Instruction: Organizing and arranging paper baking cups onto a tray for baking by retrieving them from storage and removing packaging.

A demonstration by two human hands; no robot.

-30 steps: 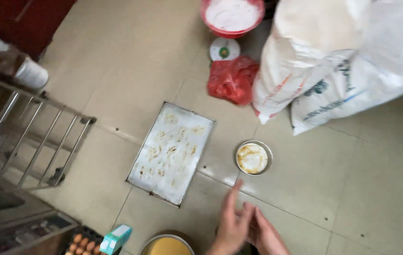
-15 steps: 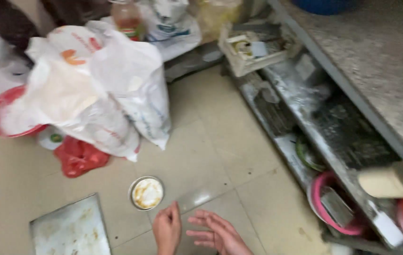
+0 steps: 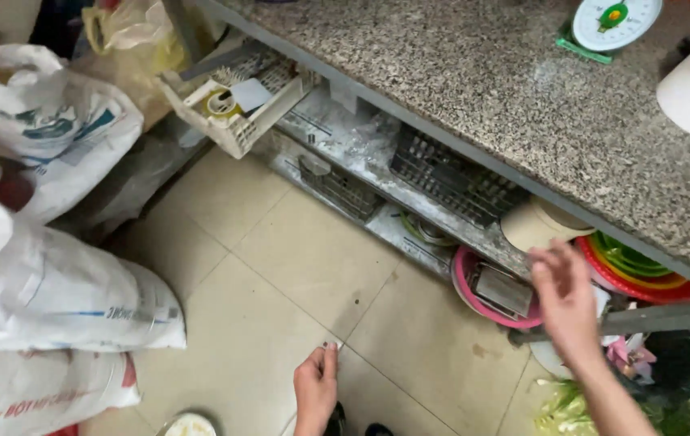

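Your right hand (image 3: 567, 303) reaches open and empty toward the pink basin (image 3: 474, 303) on the low shelf (image 3: 361, 145) under the desk (image 3: 523, 105); your left hand (image 3: 315, 391) hangs loosely curled, holding nothing, over the floor (image 3: 280, 274). Grip the basin's rim clear of the metal scraper (image 3: 500, 289) lying inside, and draw it out level.

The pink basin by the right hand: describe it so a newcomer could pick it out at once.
Start at the speckled granite counter and drop to the dusty shelves under it. The pink basin stands tilted at the lower shelf's end, just left of the right hand. Its neighbours are a stack of red, yellow and green bowls; it alone is pink and holds a metal scraper.
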